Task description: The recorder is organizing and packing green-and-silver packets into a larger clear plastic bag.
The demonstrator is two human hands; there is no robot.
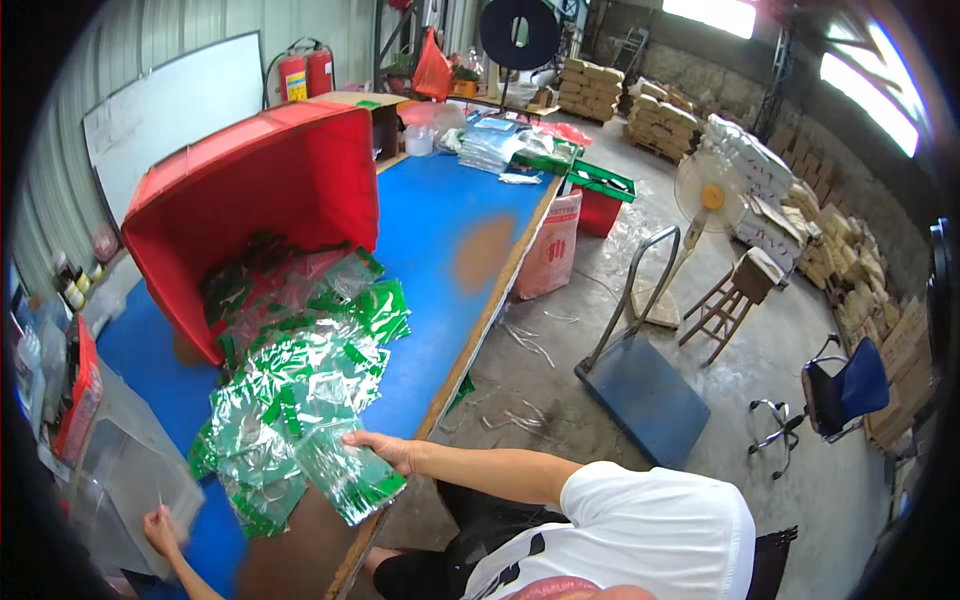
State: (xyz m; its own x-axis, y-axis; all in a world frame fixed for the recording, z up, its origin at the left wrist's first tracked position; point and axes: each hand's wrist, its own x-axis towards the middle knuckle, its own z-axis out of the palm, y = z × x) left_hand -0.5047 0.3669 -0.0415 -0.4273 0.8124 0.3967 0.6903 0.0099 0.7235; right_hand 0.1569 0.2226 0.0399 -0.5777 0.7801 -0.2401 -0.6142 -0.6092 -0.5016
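Observation:
My right hand [388, 450] is closed on a clear plastic pouch with green ends [348, 472], thumb on top, at the table's near edge. Behind it spreads a heap of similar shiny green-and-clear pouches [300, 370]. The heap spills out of a large red plastic tub [250, 130] lying on its side, its mouth facing me. At the lower left my left hand [160, 530] is closed on the rim of a translucent plastic bin [130, 460]. Whether anything else is in those fingers I cannot tell.
The blue-topped table [430, 210] has a worn wooden edge and bare brown patches. Stacked packets [490, 143] lie at its far end. To the right stand a platform cart [645, 395], a pedestal fan [710, 195], a wooden stool [730, 300] and a blue swivel chair [850, 385].

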